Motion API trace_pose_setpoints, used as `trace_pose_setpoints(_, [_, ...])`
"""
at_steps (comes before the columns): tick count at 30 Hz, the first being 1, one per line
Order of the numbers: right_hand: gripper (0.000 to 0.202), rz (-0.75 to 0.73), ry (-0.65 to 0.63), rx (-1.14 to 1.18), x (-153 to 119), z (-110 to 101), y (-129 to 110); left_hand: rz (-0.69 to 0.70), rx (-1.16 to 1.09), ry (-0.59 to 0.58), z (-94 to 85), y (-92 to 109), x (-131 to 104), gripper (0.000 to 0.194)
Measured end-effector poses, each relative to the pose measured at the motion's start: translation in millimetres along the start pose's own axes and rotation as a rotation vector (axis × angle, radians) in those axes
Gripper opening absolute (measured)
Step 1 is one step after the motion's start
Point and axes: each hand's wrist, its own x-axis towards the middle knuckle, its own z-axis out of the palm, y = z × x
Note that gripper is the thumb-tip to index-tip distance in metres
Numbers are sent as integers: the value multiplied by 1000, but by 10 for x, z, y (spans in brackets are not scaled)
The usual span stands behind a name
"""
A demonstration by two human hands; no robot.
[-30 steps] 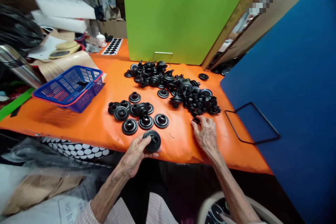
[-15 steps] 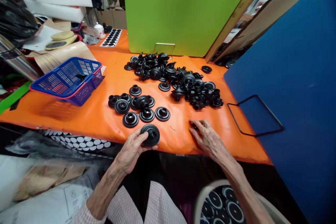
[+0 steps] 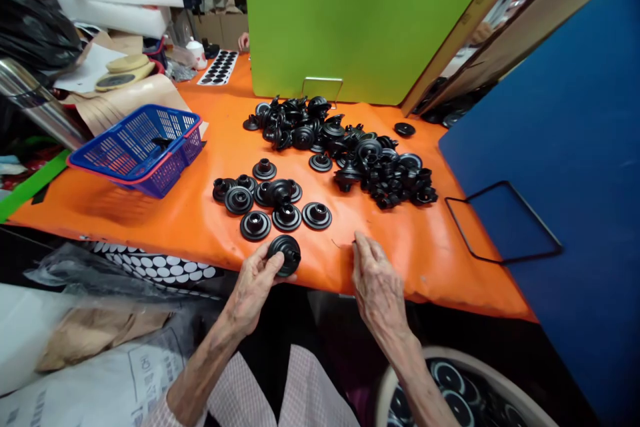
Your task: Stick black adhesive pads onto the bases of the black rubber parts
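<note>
My left hand (image 3: 257, 280) pinches a round black disc part (image 3: 285, 255) at the front edge of the orange table. To its right, my right hand (image 3: 373, 273) has its fingers closed round something small and dark, mostly hidden at the fingertips. Behind the held disc lies a group of round black parts with raised hubs, one of them a stepped disc (image 3: 255, 225). A larger heap of mixed black parts (image 3: 303, 137) spreads from the back middle towards the right.
A blue basket (image 3: 173, 173) stands at left. A green panel (image 3: 370, 20) rises behind the heap and a blue panel (image 3: 560, 167) leans at right. Below the table sits a tub (image 3: 387, 387) of black discs. Another person's hand (image 3: 244, 41) shows at the back.
My right hand has moved left, closer to my left hand, and turned so its back shows. The held disc has tilted. The view has shifted slightly, and a person's hand now shows at the back.
</note>
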Motion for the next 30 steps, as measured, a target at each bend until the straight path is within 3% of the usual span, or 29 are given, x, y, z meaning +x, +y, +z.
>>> trace_pose_setpoints(4, [41, -262, -20, -155, -127, 136, 243, -12, -22, 16, -13, -6, -5, 44])
trace_pose_setpoints(6, [43, -320, 62, -77, -177, 244, 404, 2, -33, 6, -16, -18, 8, 45])
trace_pose_setpoints(10, [41, -373, 45, 158, -80, 333, 607, 11, -98, -2, -21, -6, 33, 46])
trace_pose_setpoints(13, [26, -318, -10, 357, -18, 111, 392, 4, -120, -14, -2, 59, -11, 45])
trace_pose_setpoints(17, [20, -108, -68, 629, -88, -259, -250, 83, -39, -4, 19, 128, -100, 41])
trace_pose_setpoints(20, [22, -22, -89, 780, -149, -336, -605, 127, 40, -8, 0, 109, -129, 34])
trace_pose_setpoints(24, [22, -21, -38, 808, -187, -290, -744, 155, 116, -32, -49, 46, -153, 28])
trace_pose_setpoints(30, [25, -117, 9, 661, -219, -190, -786, 191, 195, -60, -88, -31, -142, 34])
